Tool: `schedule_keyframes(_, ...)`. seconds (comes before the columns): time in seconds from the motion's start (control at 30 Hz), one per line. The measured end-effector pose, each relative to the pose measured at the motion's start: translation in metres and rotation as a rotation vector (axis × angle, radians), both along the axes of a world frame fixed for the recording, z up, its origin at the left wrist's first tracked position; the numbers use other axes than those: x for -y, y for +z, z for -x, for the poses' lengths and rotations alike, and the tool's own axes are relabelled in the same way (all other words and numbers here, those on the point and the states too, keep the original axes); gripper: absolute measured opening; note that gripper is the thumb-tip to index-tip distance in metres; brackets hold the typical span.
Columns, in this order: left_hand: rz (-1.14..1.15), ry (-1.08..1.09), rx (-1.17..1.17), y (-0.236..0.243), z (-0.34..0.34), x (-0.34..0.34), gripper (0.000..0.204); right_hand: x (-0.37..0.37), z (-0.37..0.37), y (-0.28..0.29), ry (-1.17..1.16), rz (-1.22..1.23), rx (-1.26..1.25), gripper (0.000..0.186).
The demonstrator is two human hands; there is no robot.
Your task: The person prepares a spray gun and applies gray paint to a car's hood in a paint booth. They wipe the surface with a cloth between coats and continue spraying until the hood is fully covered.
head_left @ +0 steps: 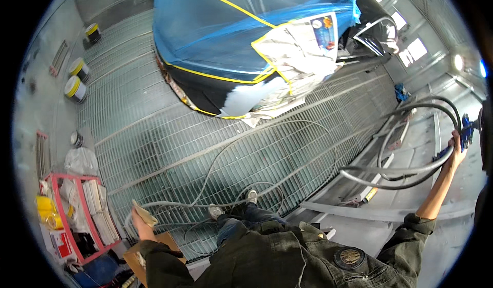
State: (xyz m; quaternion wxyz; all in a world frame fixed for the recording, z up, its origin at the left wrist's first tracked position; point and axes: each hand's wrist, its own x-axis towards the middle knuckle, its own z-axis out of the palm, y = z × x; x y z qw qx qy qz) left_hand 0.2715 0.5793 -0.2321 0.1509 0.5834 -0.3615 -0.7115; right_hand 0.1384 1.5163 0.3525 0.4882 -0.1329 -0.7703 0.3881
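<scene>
Our right hand (454, 153) curls its fingers round the grey hose (411, 170), likely springy and best held by bundled loops, while our left hand (141, 228) pinches a tan cloth (148, 215).

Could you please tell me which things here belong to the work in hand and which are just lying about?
In use:
coiled grey hose, in the right hand
tan, cloth-like piece, in the left hand
probably the masked car

Seemingly lying about:
yellow-rimmed buckets
red rack
white plastic bag
cardboard box
</scene>
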Motion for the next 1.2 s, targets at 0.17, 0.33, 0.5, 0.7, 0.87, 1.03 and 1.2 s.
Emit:
schedule_keyframes(0.17, -0.005, -0.076, 0.062, -0.046, -0.007, -0.016, 0.038, 0.04, -0.012, 0.007, 0.02, -0.034, -0.009, 0.018)
schedule_keyframes(0.33, 0.098, -0.036, -0.305, -0.038, -0.019, 0.091, 0.044, 0.031, -0.019, -0.005, 0.036, -0.047, 0.063, 0.018)
schedule_keyframes(0.5, 0.24, -0.198, -0.245, 0.04, 0.022, 0.099, 0.041, 0.011, -0.04, -0.025, -0.107, -0.175, 0.239, 0.026)
schedule_keyframes(0.7, 0.458, -0.449, -0.145, 0.065, 0.048, 0.041, 0.029, -0.018, -0.06, -0.073, 0.019, -0.056, 0.288, 0.039)
schedule_keyframes(0.87, 0.414, -0.706, -0.066, 0.102, 0.061, -0.079, 0.026, 0.017, -0.069, -0.078, 0.21, 0.04, 0.341, 0.051)
schedule_keyframes(1.03, 0.415, -1.112, -0.114, 0.088, 0.04, -0.14, 0.024, 0.059, -0.061, -0.051, 0.537, 0.115, 0.437, 0.063)
schedule_keyframes(1.2, 0.306, -1.312, -0.395, 0.087, 0.04, -0.213, 0.026, 0.092, -0.048, -0.032, 0.904, 0.195, 0.52, 0.072)
